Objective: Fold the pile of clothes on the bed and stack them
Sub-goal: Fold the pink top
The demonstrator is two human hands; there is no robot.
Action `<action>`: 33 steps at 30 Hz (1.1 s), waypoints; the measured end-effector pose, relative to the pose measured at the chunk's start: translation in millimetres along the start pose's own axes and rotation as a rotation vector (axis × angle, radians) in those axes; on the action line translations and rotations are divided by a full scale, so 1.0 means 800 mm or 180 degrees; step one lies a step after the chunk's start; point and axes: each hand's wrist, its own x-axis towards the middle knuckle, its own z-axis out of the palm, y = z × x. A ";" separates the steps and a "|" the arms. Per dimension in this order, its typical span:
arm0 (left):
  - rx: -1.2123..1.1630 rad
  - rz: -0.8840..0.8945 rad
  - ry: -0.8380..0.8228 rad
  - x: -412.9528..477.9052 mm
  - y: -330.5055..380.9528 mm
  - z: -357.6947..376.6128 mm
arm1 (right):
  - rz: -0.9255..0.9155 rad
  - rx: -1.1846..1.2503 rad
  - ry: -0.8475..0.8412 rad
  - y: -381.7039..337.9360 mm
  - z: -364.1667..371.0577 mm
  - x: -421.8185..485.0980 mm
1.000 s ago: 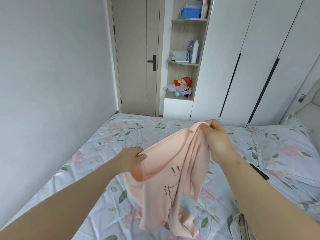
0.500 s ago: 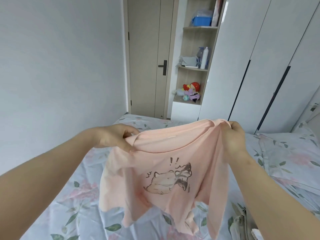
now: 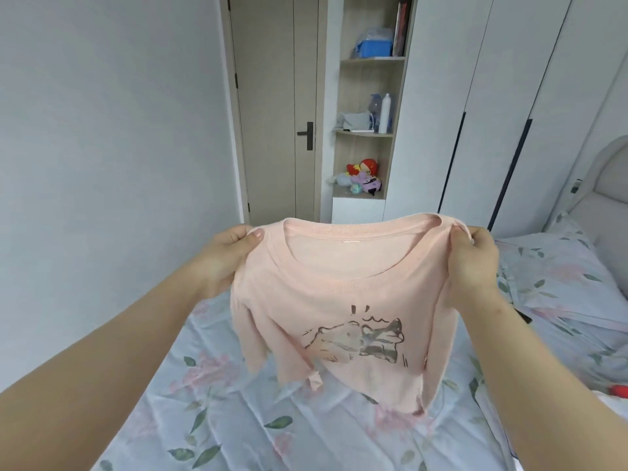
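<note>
A pale pink T-shirt [image 3: 343, 300] with a cat drawing on its front hangs spread out in the air above the bed [image 3: 238, 419]. My left hand [image 3: 226, 256] grips its left shoulder and my right hand [image 3: 474, 263] grips its right shoulder, both at neckline height. The collar faces me and the hem dangles free over the floral sheet. The pile of other clothes is out of view.
A floral pillow [image 3: 557, 277] lies at the right by the padded headboard [image 3: 608, 185]. A small red item [image 3: 619, 390] shows at the right edge. Behind the bed stand a closed door [image 3: 275, 107], an open shelf unit [image 3: 367, 124] and white wardrobes [image 3: 475, 107]. A bare wall runs along the left.
My hands have drawn apart and risen, so the bunched pink shirt now hangs stretched flat by its shoulders with the cat print facing me.
</note>
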 end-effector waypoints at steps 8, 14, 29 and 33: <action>-0.0795 0.0247 -0.0006 -0.037 0.034 -0.036 | -0.0057 0.0189 0.0118 -0.048 -0.013 -0.081; -0.0867 0.0271 -0.0042 -0.012 0.042 -0.037 | -0.0118 0.0042 0.0190 -0.058 -0.005 -0.067; 0.2701 -0.0813 0.0338 0.185 -0.257 -0.042 | 0.0797 -0.2021 -0.0355 0.276 0.102 0.064; 0.2908 -0.1270 0.0556 0.234 -0.337 -0.031 | 0.1229 -0.1819 -0.0372 0.356 0.146 0.094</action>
